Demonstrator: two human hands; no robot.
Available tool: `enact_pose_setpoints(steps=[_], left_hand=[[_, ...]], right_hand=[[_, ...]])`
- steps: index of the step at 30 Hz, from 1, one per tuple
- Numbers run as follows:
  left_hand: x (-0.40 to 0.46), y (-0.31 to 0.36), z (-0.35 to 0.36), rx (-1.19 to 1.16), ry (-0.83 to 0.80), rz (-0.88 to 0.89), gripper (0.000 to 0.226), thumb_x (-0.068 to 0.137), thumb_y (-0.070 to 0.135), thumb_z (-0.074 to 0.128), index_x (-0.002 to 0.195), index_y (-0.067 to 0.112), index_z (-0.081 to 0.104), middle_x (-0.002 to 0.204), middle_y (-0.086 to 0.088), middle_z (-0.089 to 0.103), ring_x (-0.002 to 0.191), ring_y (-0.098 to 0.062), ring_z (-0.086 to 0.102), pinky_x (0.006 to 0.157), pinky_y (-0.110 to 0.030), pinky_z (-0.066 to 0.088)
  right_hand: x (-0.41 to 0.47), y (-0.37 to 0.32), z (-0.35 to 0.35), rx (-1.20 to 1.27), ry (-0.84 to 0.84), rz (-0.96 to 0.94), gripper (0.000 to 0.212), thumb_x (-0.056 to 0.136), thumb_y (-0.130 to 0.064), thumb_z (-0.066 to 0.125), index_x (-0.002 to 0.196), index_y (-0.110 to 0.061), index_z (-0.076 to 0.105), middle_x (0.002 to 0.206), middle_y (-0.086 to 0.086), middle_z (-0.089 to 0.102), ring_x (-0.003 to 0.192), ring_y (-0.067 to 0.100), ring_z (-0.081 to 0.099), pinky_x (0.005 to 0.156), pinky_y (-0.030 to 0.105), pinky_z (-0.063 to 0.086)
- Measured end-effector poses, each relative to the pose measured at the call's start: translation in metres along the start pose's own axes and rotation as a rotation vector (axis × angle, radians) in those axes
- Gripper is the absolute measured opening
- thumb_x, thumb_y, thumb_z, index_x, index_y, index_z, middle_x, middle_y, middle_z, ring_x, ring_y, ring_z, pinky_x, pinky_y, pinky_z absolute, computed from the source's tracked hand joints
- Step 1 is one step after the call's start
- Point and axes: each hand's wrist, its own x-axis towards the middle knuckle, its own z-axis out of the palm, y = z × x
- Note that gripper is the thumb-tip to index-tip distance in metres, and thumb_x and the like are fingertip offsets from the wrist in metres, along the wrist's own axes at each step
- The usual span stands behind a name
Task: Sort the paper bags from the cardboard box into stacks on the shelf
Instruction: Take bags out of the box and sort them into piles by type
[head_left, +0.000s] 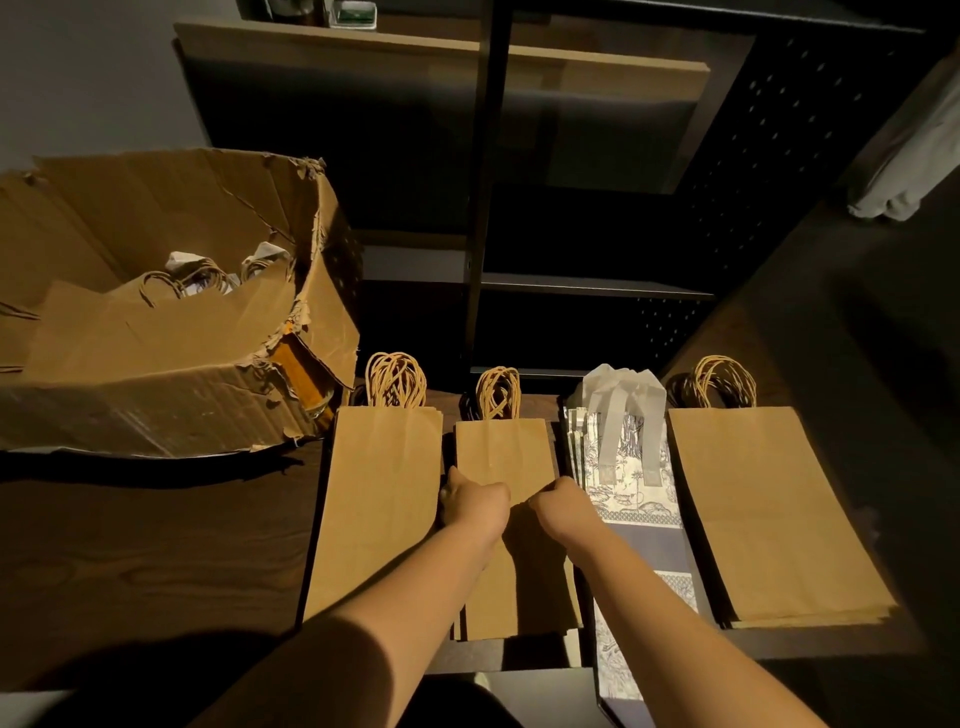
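So I've got both hands down on the narrow brown stack (501, 457), the second pile over from the cardboard box (171, 332). My left hand (475, 501) sits at its box-side edge and my right hand (561, 506) at the edge facing away from the box. Fingers on both look curled down onto the paper, but from this angle I can't tell whether either grip is actually pinching the top bag or just pressing on it, so I'm calling both unclear.

What matters for the next move: this stack's long axis runs straight away from me, twisted handles (497, 392) at the far end, same heading as the wide brown stack (384, 499) between it and the box. Both hands are roughly level partway along the stack, so my guess is I'm squaring the top bag with its pile.

More bags are still in the box (208, 283), off past the left hand, so that hand is nearer for the next grab. Beyond the narrow stack from the box lie the printed white bags (631, 483) and another brown stack (769, 499), all on the dark shelf (156, 561).
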Motion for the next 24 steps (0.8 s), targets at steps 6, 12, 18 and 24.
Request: enact_pose_setpoints(steps=[6,12,18,24], left_hand=[[0.004,0.002,0.001,-0.074,-0.027,-0.022,0.085,0.091,0.007,0.052,0.155,0.024,-0.001,0.153,-0.011,0.029,0.13,-0.033,0.041,0.099,-0.043,0.04],[0.005,0.002,-0.002,-0.095,-0.029,0.001,0.086,0.09,0.005,0.051,0.155,0.028,-0.001,0.152,-0.01,0.031,0.129,-0.033,0.042,0.097,-0.043,0.041],[-0.002,0.007,-0.003,0.105,-0.014,0.135,0.093,0.09,0.01,0.055,0.154,0.03,-0.009,0.151,-0.01,0.031,0.128,-0.03,0.042,0.088,-0.035,0.042],[-0.016,0.011,-0.009,0.501,-0.091,0.449,0.089,0.094,0.023,0.054,0.153,0.033,-0.013,0.163,-0.004,0.0,0.148,-0.029,0.014,0.112,-0.041,0.032]], right_hand=[[-0.001,0.002,0.005,0.086,0.036,0.025,0.013,0.085,-0.002,0.05,0.097,-0.004,0.045,0.082,0.008,0.049,0.072,0.018,0.048,0.057,0.027,0.037],[-0.001,0.001,0.007,0.074,0.044,0.035,0.017,0.085,-0.002,0.05,0.101,-0.003,0.047,0.083,0.007,0.049,0.071,0.017,0.049,0.054,0.026,0.038],[-0.008,-0.002,0.005,0.009,0.066,-0.025,0.018,0.085,-0.002,0.049,0.102,-0.002,0.046,0.087,0.008,0.052,0.072,0.016,0.05,0.052,0.024,0.038],[-0.021,-0.018,-0.006,-0.147,0.235,-0.244,0.028,0.088,-0.006,0.053,0.116,-0.002,0.05,0.108,0.012,0.055,0.097,0.03,0.058,0.071,0.03,0.044]])
